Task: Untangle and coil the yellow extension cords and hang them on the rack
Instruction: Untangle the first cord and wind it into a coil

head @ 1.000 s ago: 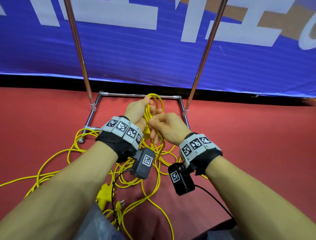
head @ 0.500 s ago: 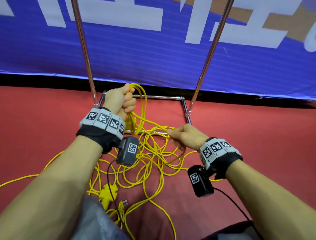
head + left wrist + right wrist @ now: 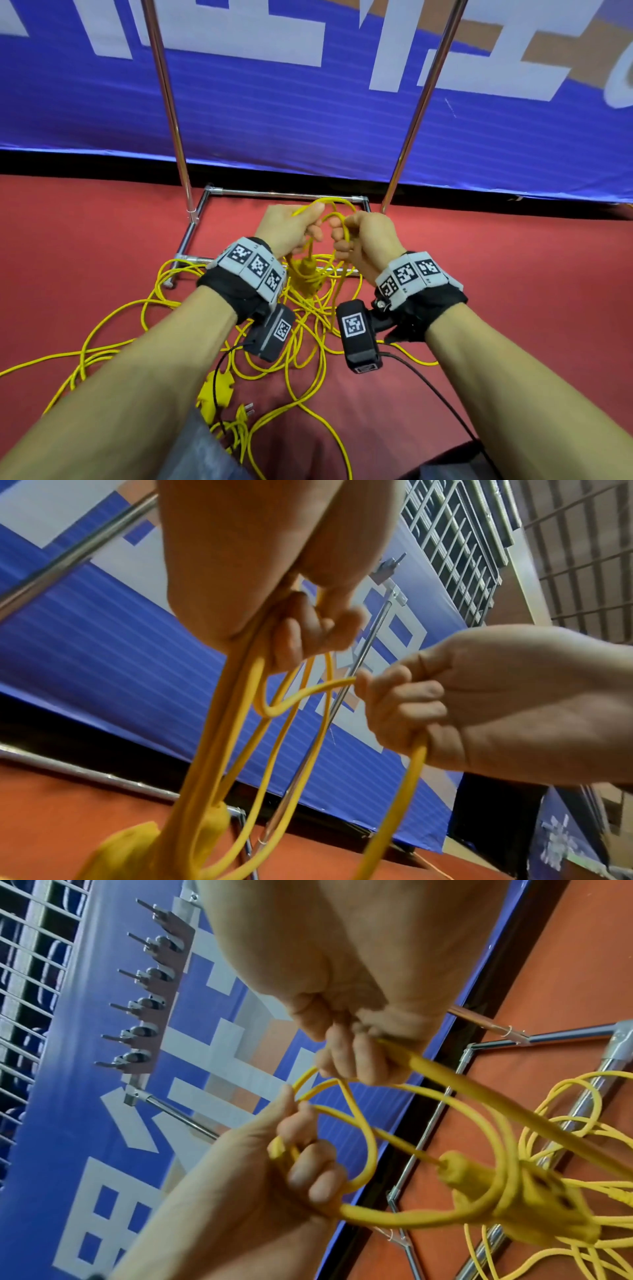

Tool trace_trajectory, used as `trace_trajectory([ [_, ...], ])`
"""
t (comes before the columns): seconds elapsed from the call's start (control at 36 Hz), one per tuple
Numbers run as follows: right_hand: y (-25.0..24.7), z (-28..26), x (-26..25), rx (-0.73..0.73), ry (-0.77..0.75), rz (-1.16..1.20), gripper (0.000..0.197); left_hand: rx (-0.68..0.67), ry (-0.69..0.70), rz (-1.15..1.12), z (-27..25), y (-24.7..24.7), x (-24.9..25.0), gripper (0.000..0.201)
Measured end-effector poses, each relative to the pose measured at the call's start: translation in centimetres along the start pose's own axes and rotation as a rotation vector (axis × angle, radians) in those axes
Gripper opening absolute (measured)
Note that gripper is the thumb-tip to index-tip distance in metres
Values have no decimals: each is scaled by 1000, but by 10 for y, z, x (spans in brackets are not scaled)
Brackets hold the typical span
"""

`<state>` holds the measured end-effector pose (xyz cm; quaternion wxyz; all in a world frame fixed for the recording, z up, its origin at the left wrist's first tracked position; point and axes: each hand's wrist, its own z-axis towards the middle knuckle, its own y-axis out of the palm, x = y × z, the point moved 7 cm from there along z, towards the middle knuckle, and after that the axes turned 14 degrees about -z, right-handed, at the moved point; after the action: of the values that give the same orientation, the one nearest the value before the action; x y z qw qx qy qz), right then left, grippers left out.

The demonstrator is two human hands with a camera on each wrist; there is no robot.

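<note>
Above the red floor [image 3: 513,308], in front of the rack [image 3: 164,102], both hands are close together, each clamped on the yellow extension cords [image 3: 301,342]: the left hand [image 3: 291,228] holds a few finished loops with a socket block [image 3: 305,277] dangling, the right hand [image 3: 368,236] feeds another. Judging by this, coiling has barely begun; most of the thin, glossy cord lies tangled below, and nothing hangs on the hooks [image 3: 147,1007].

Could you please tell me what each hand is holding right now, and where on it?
Left hand grips the gathered loops of the yellow extension cord at their top; right hand grips the next stretch beside it.
</note>
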<state>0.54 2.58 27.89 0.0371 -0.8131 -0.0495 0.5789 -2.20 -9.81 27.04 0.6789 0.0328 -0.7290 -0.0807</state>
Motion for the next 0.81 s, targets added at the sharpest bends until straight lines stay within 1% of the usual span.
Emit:
trace_trajectory([
  [0.08,7,-9,-7,-82,-45,-87,28,9,-39,-82,-1,6,-4,35],
  [0.14,8,-12,-9,-124,-111,-174,27,30,-95,-119,-1,8,-9,40],
  [0.17,9,-13,-8,-145,-152,-214,27,14,-140,-143,-2,11,-14,45],
  [0.22,11,-12,-3,-164,-207,-315,31,-25,-225,-217,-4,18,-23,52],
  [0.25,11,-11,0,-156,-228,-364,34,-8,-242,-244,-6,18,-25,51],
  [0.31,11,-9,3,-134,-248,-415,40,91,-225,-224,-3,12,-25,40],
  [0.36,11,-9,5,-131,-238,-423,43,163,-171,-213,0,4,-19,32],
  [0.47,8,-13,17,-218,-164,-484,41,282,-60,-312,9,-20,-5,29],
  [0.53,5,-14,23,-262,-163,-528,35,288,-23,-386,14,-31,-3,28],
  [0.58,-1,-14,25,-241,-209,-583,31,258,-16,-426,17,-34,-4,26],
  [0.64,-6,-11,22,-172,-269,-624,30,248,-36,-430,15,-30,-7,28],
  [0.72,-9,-8,13,-83,-325,-589,30,238,-77,-408,10,-20,-13,33],
  [0.81,-8,-8,3,-15,-368,-582,31,198,-101,-375,4,-6,-15,32],
])
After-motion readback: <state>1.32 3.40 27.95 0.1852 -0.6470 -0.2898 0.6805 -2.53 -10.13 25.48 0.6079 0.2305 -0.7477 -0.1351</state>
